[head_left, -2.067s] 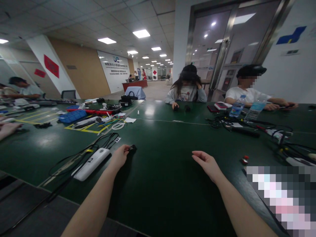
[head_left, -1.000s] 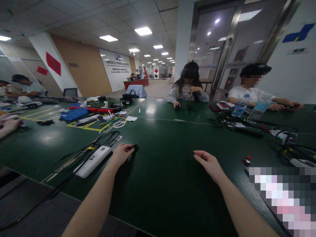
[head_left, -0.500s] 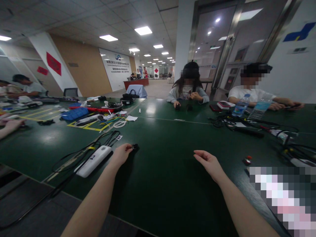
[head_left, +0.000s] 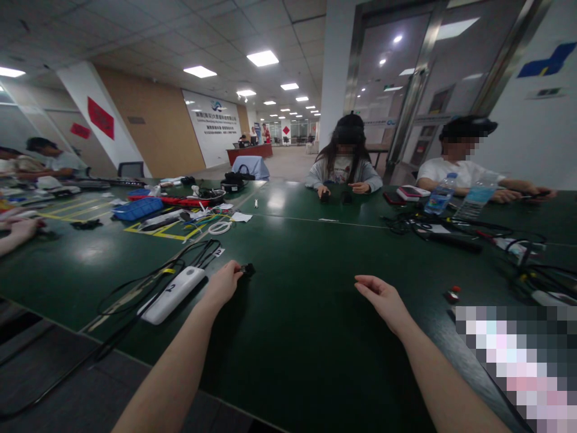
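My left hand [head_left: 222,284] is closed, its thumb and fingertips pinching a small black object [head_left: 247,270] just over or on the dark green tabletop [head_left: 293,331]. What kind of object it is, I cannot make out. Just left of that hand lies a white power strip [head_left: 174,294] marked with a 2. Over on the right, my right hand [head_left: 381,296] hovers low by the table or rests its side on it. Its fingers are stretched out with a small gap to the thumb, and nothing shows between them.
Black cables [head_left: 157,270] loop around the power strip. A blue basket [head_left: 137,208] stands farther left. A small red-topped item [head_left: 453,293] sits to the right, by a pixelated patch. Two water bottles [head_left: 440,193] stand at back right. Across the table, a person's hand [head_left: 323,192] touches a dark object.
Both my hands stay nearly where they were. Across the table, a person's raised hand has come down near the tabletop. The view has shifted slightly.
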Tool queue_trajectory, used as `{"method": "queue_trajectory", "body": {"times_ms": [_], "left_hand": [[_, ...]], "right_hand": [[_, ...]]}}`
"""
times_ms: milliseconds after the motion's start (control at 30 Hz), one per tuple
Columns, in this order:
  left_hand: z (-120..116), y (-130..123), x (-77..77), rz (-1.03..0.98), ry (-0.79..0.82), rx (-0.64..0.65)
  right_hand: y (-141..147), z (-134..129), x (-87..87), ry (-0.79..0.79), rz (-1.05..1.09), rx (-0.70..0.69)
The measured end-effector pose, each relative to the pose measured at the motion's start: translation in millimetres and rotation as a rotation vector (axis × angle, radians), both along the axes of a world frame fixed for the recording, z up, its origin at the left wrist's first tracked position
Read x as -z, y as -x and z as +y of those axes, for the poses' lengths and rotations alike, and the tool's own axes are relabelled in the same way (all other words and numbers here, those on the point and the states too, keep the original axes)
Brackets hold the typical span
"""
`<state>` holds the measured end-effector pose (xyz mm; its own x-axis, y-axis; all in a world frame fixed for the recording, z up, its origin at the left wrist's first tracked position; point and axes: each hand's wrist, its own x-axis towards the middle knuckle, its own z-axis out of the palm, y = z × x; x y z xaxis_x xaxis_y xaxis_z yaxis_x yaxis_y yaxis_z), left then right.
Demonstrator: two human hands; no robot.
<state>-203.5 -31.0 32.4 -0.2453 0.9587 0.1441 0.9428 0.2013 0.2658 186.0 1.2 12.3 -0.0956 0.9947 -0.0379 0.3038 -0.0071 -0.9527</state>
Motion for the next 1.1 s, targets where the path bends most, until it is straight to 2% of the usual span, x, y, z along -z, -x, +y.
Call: {"method": "queue_trajectory", "body": {"times_ms": [400,633,867,1100], "left_hand": [[-0.7,0.9,-0.4,-0.056,-0.021,0.011],[1.9,3.8,4.9,-0.059,-0.061,0.038],[-0.6,-0.1,-0.2,-0.081,-0.036,-0.022],[0.4,0.2,-0.4,-0.092,-0.037,-0.030]], "right_hand": [[0.1,-1.9,-2.6,0.001,-0.003,-0.001],[1.2,-2.8,-4.0,-0.007,0.009,0.005],[-0.3,-1.4,-1.5,0.001,-0.006,-0.004],[-0.2,-2.2,-3.2,0.003,-0.011,0.002]]}}
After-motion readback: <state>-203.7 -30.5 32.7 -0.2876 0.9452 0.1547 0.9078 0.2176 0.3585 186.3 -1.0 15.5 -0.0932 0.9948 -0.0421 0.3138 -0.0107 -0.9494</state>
